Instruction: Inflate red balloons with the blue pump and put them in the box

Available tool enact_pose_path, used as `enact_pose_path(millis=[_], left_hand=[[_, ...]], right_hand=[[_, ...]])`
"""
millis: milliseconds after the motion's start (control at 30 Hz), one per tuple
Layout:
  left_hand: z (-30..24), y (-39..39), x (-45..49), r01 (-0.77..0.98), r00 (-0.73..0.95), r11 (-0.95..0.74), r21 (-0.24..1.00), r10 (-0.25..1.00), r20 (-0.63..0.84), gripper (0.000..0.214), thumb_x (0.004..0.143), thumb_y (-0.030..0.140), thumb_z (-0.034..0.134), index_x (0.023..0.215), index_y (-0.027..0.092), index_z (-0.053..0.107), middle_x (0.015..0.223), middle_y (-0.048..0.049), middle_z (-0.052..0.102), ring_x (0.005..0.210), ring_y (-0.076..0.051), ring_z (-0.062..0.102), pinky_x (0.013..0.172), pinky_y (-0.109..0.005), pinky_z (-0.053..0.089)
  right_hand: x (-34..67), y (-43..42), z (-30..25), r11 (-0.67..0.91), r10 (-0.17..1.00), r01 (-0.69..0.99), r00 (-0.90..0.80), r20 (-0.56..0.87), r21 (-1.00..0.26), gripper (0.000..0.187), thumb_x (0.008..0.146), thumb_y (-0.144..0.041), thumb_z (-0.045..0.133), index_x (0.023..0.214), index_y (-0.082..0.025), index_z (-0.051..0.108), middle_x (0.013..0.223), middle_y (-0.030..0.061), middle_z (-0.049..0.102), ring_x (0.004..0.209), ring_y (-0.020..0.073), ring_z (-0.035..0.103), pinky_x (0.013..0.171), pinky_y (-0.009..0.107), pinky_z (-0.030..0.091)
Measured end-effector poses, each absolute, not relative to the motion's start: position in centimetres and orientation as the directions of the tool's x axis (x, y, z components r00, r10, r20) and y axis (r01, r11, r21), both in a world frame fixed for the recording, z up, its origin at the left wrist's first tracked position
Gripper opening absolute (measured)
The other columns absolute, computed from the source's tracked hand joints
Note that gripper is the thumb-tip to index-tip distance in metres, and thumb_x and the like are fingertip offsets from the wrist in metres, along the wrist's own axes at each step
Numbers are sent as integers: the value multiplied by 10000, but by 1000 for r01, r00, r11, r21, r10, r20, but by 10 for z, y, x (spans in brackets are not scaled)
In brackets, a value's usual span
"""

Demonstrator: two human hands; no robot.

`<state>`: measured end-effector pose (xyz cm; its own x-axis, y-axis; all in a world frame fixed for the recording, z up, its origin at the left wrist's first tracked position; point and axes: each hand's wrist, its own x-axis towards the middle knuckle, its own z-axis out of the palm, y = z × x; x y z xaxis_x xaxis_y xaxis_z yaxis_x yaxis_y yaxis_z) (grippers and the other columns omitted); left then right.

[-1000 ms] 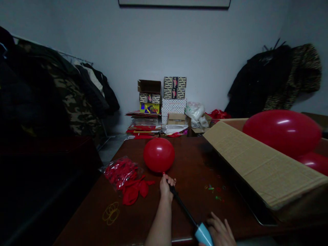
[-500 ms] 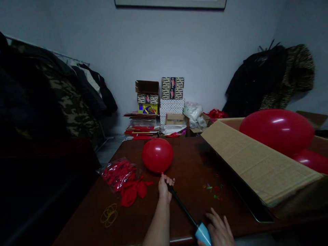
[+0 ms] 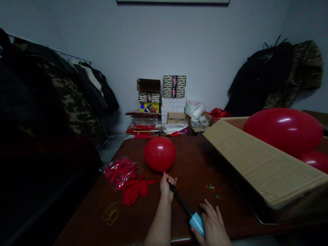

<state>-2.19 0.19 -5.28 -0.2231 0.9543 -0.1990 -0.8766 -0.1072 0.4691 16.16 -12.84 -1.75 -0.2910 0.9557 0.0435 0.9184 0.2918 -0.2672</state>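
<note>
Reporter: The balloon, for the record?

Me: A red balloon (image 3: 160,153), rounded and glossy, a small highlight on its upper middle, its neck pointing down toward me at the center of a dark brown table (image 3: 189,160).

Reporter: And your hands?

Me: My left hand (image 3: 167,186) is clamped on the balloon's neck and the black front end of a pump (image 3: 196,222). The balloon's round body sits just beyond my fingertips; whether it touches the wood, I cannot tell. The pump's black shaft slants down to its blue body, where my right hand (image 3: 212,222) lies, fingers spread apart along the far side, thumb at the near end. How firmly that hand grips, I cannot tell.

Reporter: The surroundings?

Me: Near on the left, a clear plastic bag (image 3: 120,172) full of red pieces lies beside limp red balloons (image 3: 133,191), with yellow loops (image 3: 111,213) closer to me. To the right, a strip of tabletop, dotted with small colored bits (image 3: 212,188), runs to the slanting flap of a cardboard box (image 3: 256,157) bearing larger red balloons (image 3: 283,131). The table's near edge passes under my left forearm; its far edge lies behind the balloon.
</note>
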Motion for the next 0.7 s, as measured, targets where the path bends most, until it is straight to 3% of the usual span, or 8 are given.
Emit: enact_pose_path(millis=[333,700], left_hand=[[-52,2,-22,-885,-207,-84,458,952,-225,351,709,439,632,613,193,399,455,89,340,392,-64,311,655,-321,426],[-52,5,-23,-896,-189,-65,440,951,-244,352,708,428,634,608,196,389,448,90,330,387,-63,294,628,-317,425]], right_hand=[[129,-111,-7,253,966,912,-255,38,-324,456,771,-484,445,1051,-160,603,1246,112,495,1266,291,298,1054,504,110],[96,-80,-1,236,972,909,-219,87,-344,425,749,-432,467,1019,-139,614,1196,113,523,1242,289,322,1053,469,114]])
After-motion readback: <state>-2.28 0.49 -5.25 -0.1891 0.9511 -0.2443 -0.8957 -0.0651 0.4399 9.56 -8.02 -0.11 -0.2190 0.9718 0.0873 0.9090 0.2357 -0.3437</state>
